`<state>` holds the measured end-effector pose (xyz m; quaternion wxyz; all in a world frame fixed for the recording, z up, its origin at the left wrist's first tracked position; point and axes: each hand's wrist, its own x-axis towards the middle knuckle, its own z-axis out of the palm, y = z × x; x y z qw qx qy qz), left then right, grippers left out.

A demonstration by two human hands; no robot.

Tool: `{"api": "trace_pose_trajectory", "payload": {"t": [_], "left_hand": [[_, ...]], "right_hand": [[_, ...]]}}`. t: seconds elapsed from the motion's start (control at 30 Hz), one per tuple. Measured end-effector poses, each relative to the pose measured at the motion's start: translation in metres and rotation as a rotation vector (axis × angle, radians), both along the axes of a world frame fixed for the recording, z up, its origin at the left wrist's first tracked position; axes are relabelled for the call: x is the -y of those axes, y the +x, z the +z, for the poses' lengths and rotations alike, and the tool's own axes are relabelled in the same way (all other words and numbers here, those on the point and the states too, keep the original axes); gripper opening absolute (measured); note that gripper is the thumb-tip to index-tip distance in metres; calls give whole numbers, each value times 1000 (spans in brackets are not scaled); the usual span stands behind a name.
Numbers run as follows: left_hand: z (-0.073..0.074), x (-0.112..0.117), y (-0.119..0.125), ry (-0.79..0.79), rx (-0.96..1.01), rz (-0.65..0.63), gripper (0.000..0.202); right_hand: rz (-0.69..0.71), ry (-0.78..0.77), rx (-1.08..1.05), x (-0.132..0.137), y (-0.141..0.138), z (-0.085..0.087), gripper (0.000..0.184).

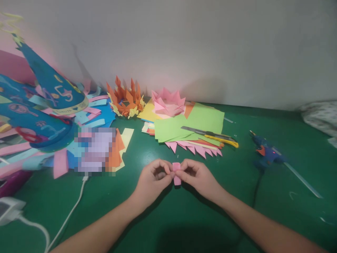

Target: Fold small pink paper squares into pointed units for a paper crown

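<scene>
Between my two hands, just above the green table (147, 225), is a small folded strip of pink paper (177, 179). My left hand (158, 175) pinches it from the left with thumb and fingertips. From the other side my right hand (197, 175) grips it the same way, the thumb lying across its front. Beyond my hands lie pink zigzag-cut paper pieces (202, 151) under light green sheets (207, 117). A yellow box cutter (221, 137) rests on those sheets.
A pink paper crown (170, 103) and an orange paper crown (126, 100) stand near the wall. Blue cone hats (50, 80) crowd the left, with a charging cable (79, 200) below. At right lies a blue glue gun (268, 153) with a glue stick (302, 179).
</scene>
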<state>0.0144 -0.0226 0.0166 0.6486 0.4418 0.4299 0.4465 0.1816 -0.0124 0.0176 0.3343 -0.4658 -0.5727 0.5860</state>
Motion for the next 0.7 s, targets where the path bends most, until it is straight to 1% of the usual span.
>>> {"api": "trace_pose_trajectory", "payload": {"t": [0.2,0.33,0.47,0.6,0.7], "left_hand": [[-3,0,-1,9,-70,7,14],[-4,-1,-4,53,-133,-26,4],[-6,-2,-7,91,-202,-44,5],[-7,-1,-8,144,-264,-68,8],[-6,-1,-8,222,-318,-78,10]], "right_hand": [[1,2,3,1,-1,2,35],[-11,31,19,1,0,3,29],[-34,27,17,0,0,3,25],[-50,26,24,0,0,2,26],[-81,61,70,0,0,1,28]]}}
